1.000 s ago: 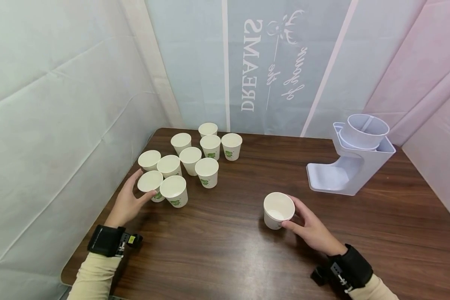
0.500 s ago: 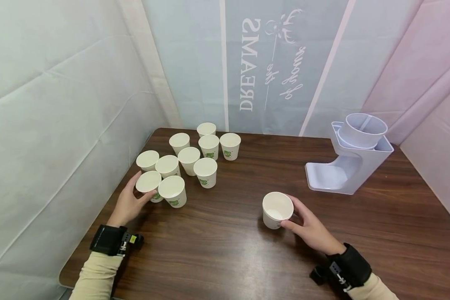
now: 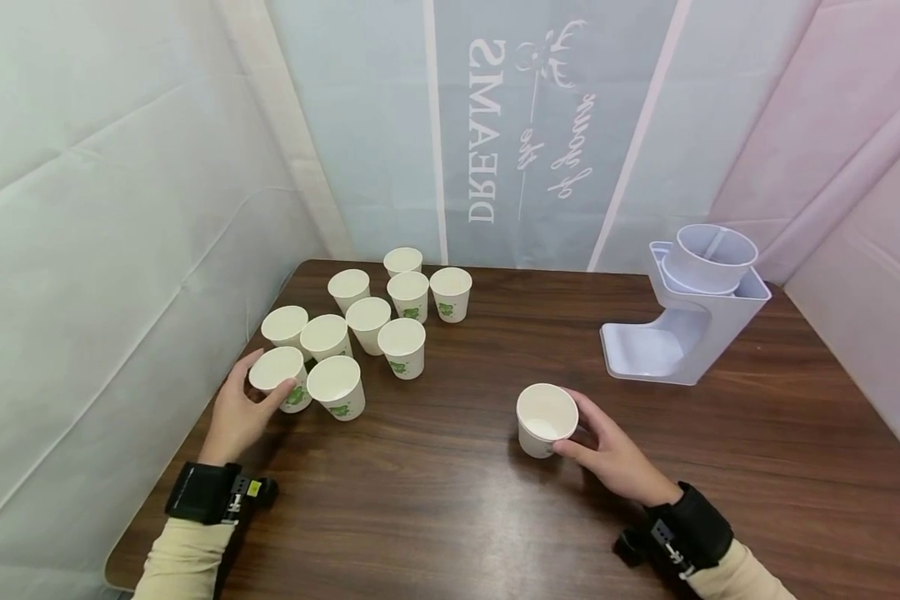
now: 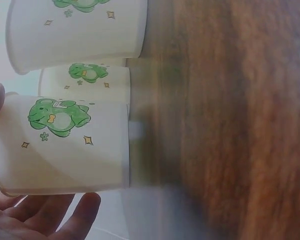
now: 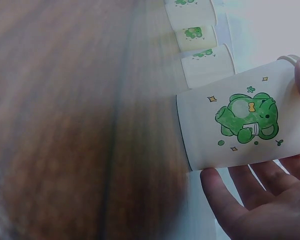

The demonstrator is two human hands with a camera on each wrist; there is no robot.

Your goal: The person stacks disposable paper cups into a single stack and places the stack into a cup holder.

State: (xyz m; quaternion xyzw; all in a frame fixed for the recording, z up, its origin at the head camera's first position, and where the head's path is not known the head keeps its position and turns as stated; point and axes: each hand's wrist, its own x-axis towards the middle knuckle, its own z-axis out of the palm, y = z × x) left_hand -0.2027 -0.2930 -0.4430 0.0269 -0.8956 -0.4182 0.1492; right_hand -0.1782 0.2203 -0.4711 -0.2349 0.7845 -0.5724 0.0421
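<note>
My left hand grips a white paper cup at the front left of a group, thumb and fingers on opposite sides. In the left wrist view this held cup shows a green cartoon animal. Beside it stands another paper cup, slightly apart. My right hand holds a separate paper cup by its right side, near the middle of the table. The same print faces the camera on that cup in the right wrist view. Whether its base touches the tabletop, I cannot tell.
Several more upright paper cups cluster at the back left of the brown wooden table. A pale stand bearing a round cup-shaped top piece is at the back right. Fabric walls border the table's left and back.
The cup in my left hand has come away from its neighbour, leftward and apparently slightly up. The right hand keeps its hold with little movement. The head view has shifted a little.
</note>
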